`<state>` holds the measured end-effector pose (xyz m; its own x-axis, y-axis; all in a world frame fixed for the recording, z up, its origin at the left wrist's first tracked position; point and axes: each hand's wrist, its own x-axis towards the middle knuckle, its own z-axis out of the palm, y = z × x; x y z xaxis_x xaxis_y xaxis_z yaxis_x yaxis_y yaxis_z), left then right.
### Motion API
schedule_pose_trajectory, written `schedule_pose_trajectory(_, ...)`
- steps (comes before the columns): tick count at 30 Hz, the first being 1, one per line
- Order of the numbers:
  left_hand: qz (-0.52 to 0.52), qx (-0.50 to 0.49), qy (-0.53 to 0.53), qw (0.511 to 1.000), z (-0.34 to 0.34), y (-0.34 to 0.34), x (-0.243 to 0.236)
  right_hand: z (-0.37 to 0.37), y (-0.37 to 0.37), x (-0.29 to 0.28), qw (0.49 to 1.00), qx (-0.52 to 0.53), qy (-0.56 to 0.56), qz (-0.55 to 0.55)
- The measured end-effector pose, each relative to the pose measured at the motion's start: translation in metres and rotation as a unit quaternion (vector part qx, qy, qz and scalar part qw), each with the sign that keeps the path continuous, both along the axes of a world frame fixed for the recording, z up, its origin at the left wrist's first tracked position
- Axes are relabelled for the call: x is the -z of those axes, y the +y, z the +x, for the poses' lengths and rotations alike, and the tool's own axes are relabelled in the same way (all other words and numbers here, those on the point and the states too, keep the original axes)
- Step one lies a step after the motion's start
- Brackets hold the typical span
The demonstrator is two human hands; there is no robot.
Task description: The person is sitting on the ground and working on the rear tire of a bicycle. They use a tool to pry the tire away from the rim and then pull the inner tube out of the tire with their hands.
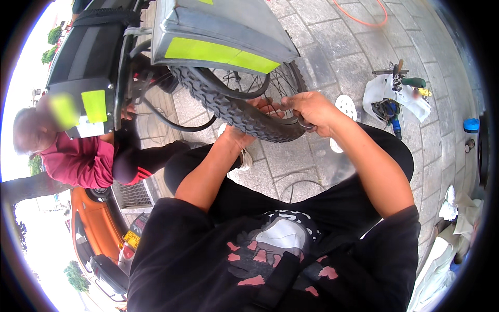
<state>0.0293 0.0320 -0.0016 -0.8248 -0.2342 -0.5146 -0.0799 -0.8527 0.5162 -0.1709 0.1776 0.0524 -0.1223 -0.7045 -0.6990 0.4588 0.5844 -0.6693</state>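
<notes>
Beneath an overhanging grey metal box (223,28) with a yellow-green band (218,52), the black knobby rubber tyre (244,118) sits in the left hand's (240,137) wrapping grip; the right hand (315,111) has a narrow grip by its edge, on what I cannot tell. Along grey stone paving (338,65), assorted hand tools (414,82) lie in or on, unclear which, a crumpled white plastic bag (372,92).

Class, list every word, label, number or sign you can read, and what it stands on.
Nothing can be quoted with certainty:
Black shirt: white letter-like marks, partly hidden, unreadable.
Yellow plate by the orange vehicle: too small and blurred.
White label on the black case: washed out, unreadable.
Tyre: no legible text.
</notes>
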Motion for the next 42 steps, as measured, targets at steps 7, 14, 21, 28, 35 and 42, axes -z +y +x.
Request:
schedule_pose_trajectory(7, 0.046, 0.005, -0.016, 0.999, -0.004, 0.006, 0.035, 0.011, -0.024, 0.021, 1.000, -0.024, -0.006, 0.016)
schedule_pose_trajectory(14, -0.032, 0.003, -0.029, 0.999, -0.007, -0.012, 0.053, 0.027, -0.028, 0.072, 0.990, -0.034, 0.106, -0.082)
schedule_pose_trajectory(21, 0.002, 0.002, 0.063, 0.998, -0.001, -0.018, 0.054, 0.017, -0.063, 0.033, 0.999, -0.026, 0.002, -0.043)
schedule_pose_trajectory(28, -0.016, -0.044, -0.021, 0.999, -0.001, -0.011, 0.049, 0.015, -0.074, 0.038, 0.999, 0.002, -0.018, -0.033)
schedule_pose_trajectory(35, 0.002, -0.064, 0.064, 0.996, -0.002, -0.018, 0.102, 0.015, -0.071, 0.041, 0.997, -0.035, -0.004, -0.071)
schedule_pose_trajectory(42, -0.118, 0.070, 0.112, 0.984, 0.011, -0.032, 0.118, 0.017, -0.075, 0.074, 0.993, -0.041, 0.107, -0.037)
